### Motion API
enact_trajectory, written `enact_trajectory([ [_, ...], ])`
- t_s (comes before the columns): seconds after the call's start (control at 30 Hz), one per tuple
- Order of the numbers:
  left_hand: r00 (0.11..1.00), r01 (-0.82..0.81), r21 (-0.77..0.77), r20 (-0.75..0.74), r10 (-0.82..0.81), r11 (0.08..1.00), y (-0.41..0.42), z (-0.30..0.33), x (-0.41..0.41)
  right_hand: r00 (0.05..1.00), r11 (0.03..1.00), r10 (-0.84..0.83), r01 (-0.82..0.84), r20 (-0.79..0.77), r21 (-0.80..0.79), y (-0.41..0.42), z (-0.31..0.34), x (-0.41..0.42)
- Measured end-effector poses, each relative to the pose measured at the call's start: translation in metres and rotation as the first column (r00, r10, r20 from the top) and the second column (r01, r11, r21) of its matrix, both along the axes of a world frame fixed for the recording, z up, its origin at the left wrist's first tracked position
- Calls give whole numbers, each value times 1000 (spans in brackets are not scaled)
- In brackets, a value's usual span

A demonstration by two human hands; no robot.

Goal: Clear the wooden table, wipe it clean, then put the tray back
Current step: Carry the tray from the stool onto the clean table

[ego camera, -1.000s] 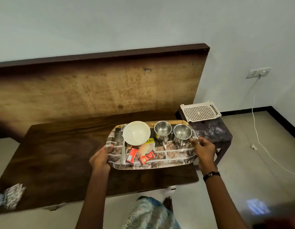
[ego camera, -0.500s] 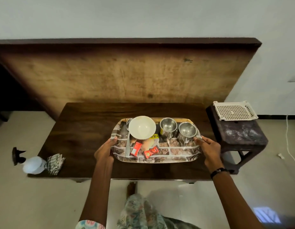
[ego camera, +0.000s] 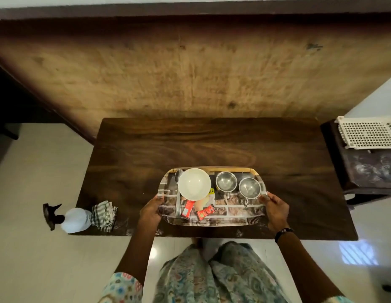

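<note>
You're holding the tray by its two short ends, over the near middle of the wooden bench. Your left hand is curling round the left end, thumb on the rim, so that grip is clamped on the tray; your right hand is doing the same at the right end, fingers wrapped over the edge beside the nearer steel cup. Whether the tray is resting on the bench or hanging just above it, you cannot tell from here.

Riding on the tray: a white bowl at the back left, a spoon lying just left of it, a second steel cup next to the bowl, and two red sachets near the front (a yellowish packet is peeking out under the bowl).

Round about: a striped cloth is sitting bunched on the bench's near left corner, with a spray bottle touching it and overhanging the edge. To the right, apart from the bench, a dark stool is carrying a white perforated basket. A big wooden board is leaning behind the bench.
</note>
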State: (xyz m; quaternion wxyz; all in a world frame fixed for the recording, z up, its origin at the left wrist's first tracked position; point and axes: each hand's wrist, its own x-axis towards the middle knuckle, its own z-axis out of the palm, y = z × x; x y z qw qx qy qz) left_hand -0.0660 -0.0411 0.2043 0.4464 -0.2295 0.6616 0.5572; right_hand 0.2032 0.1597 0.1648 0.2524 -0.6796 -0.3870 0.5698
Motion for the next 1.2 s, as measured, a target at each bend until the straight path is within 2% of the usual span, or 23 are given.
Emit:
enact_trajectory([
  [0.13,999,44,-11,3,-44,999,9,-27,-26,997,999,38,-39,65,3,13,-13,-23],
  [0.27,990,115,-37,82,-112,993,23,-91,-61,989,993,80,-69,122,-92,34,-39,-38],
  [0.4,981,166,-95,113,-155,982,55,-97,-76,983,981,99,-70,158,-180,64,-79,-52],
  [0.53,975,203,-186,123,-183,961,83,-126,-87,966,968,173,-131,192,-214,93,-147,-54],
  [0.6,970,233,-227,127,-209,946,93,-141,-92,962,962,187,-137,201,-236,104,-162,-61],
  [0.73,980,197,-311,84,-180,930,102,-177,-103,933,927,300,-237,196,-290,120,-158,-88],
  [0.9,990,129,-371,-9,-143,919,112,-199,-109,968,962,145,-89,205,-258,126,-172,-104],
  [1.1,984,123,-381,-71,-161,916,109,-220,-117,932,956,182,-92,313,-279,129,-189,-101],
  [1.2,983,124,-355,-86,-164,927,110,-220,-122,935,955,190,-106,299,-276,134,-183,-106],
])
